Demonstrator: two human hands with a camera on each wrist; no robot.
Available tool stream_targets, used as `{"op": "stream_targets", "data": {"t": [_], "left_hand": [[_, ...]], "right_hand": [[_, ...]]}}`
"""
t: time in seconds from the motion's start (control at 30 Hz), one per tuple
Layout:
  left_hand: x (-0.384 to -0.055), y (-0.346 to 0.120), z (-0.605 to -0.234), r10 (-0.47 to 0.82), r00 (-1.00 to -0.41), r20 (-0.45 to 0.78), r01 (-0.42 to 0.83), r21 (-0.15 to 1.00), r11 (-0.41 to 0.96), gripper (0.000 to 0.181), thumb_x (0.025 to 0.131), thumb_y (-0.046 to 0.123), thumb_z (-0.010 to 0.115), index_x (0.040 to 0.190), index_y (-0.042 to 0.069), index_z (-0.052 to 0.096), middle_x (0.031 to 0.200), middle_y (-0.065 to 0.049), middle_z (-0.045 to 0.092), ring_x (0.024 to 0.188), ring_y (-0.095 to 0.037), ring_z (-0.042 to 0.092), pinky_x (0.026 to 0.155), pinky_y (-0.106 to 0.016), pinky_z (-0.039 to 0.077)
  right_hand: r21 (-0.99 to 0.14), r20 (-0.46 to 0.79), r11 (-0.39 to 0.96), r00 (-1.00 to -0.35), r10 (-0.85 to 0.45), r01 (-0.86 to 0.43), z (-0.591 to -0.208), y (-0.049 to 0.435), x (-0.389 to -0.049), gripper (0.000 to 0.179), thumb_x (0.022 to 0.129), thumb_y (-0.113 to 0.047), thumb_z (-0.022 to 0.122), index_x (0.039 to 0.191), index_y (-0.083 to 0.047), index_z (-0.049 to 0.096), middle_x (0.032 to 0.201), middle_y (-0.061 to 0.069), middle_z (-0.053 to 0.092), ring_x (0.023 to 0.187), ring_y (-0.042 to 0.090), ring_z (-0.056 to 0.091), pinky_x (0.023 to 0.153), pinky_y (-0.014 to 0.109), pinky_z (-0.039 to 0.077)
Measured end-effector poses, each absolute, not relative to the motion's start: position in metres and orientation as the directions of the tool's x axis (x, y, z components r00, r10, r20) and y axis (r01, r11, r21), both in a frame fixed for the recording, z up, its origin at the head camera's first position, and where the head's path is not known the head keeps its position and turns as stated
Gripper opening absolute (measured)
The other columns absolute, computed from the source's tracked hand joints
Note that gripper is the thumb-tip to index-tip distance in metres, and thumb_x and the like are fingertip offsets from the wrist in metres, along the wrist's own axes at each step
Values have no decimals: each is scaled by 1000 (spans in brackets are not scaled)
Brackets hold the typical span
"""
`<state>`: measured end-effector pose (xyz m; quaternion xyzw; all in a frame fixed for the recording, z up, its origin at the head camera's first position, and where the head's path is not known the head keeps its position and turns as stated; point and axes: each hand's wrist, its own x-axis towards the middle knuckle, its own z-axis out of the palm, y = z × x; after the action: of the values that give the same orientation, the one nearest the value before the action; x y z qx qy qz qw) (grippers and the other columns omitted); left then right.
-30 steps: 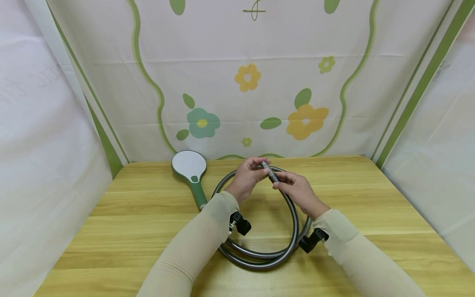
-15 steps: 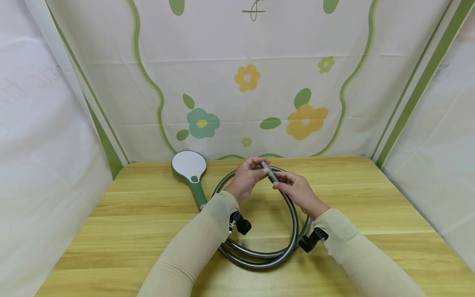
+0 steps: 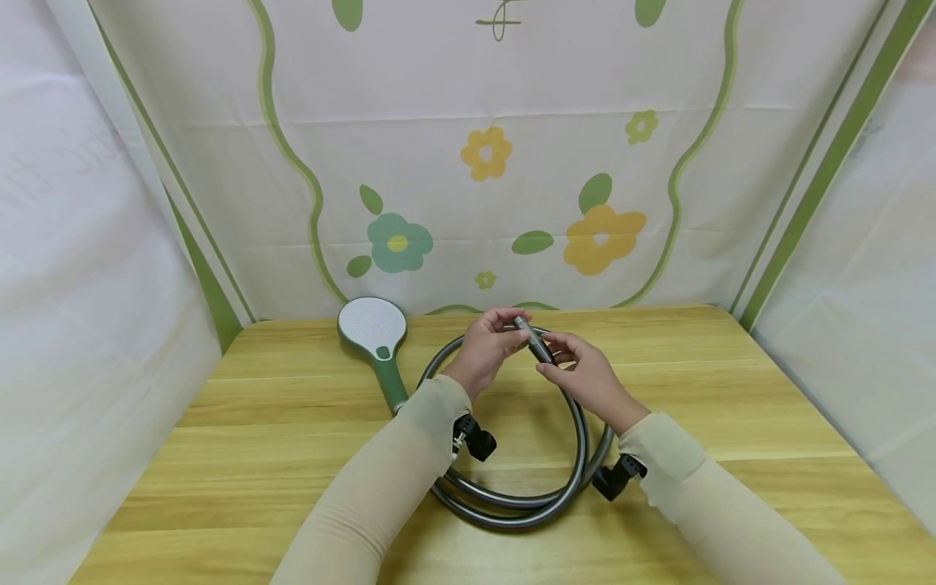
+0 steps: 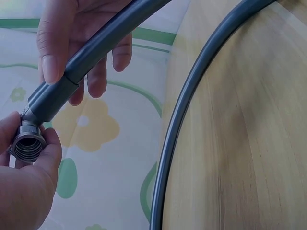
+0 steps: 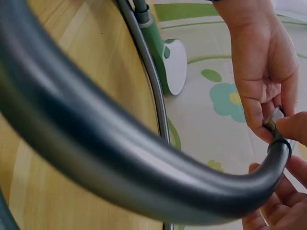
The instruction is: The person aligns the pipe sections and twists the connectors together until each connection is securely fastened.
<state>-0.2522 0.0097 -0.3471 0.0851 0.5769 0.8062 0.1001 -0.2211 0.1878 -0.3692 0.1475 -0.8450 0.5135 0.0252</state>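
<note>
A dark grey shower hose (image 3: 581,439) lies coiled on the table, its free end raised between the two hands. My left hand (image 3: 486,349) pinches the small threaded metal fitting (image 4: 29,143) at that end; its round threaded opening shows in the left wrist view. Just behind the fitting, my right hand (image 3: 588,378) has its thumb against the hose's end sleeve (image 4: 50,98), with the other fingers loosely curled on the far side. To the left lies a green shower head (image 3: 371,325), white spray face up, its handle (image 5: 152,36) joined to the hose's other end.
The wooden table (image 3: 278,487) runs back to a hanging cloth (image 3: 439,97) printed with flowers. White cloth (image 3: 88,244) hangs at the left side and also at the right. A black camera mount (image 3: 478,443) sits under each wrist.
The right hand's fingers have loosened and shifted slightly on the hose end, spreading a little from it. The left hand, fitting and shower head stay nearly where they were.
</note>
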Motion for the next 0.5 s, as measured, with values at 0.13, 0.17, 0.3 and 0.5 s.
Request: {"op": "stream_targets", "data": {"t": [0.13,0.17,0.3,0.5], "left_hand": [[-252,10,-346,252,-967,19,-64,947,-314,36,92,-9,58,126,-1,55,132,-17,54,114,-29,56,97,-34,49],[-252,10,-346,251,-968,16,-66,947,-314,36,91,-9,58,126,-1,55,132,-17,54,116,-30,55,96,-34,49],[-252,11,-346,243,-970,8,-69,949,-309,36,91,-9,58,126,0,56,129,-15,56,120,-34,53,96,-34,50],[-251,11,-345,244,-970,8,-71,947,-313,37,91,-10,58,127,-1,56,132,-18,54,124,-38,49,96,-34,50]], "right_hand": [[-831,223,471,-952,-208,-297,-367,185,-218,47,90,-16,69,133,-3,54,113,14,64,102,27,61,79,36,54],[-824,229,480,-952,-203,-300,-367,185,-218,47,90,-16,69,133,-4,55,113,14,64,102,27,61,79,36,54],[-803,246,510,-951,-185,-307,-367,183,-216,44,90,-15,69,131,-5,56,113,13,63,101,26,61,79,37,54],[-797,255,520,-952,-170,-306,-366,180,-215,39,91,-14,68,127,-4,58,108,13,65,98,24,61,78,37,54]]}}
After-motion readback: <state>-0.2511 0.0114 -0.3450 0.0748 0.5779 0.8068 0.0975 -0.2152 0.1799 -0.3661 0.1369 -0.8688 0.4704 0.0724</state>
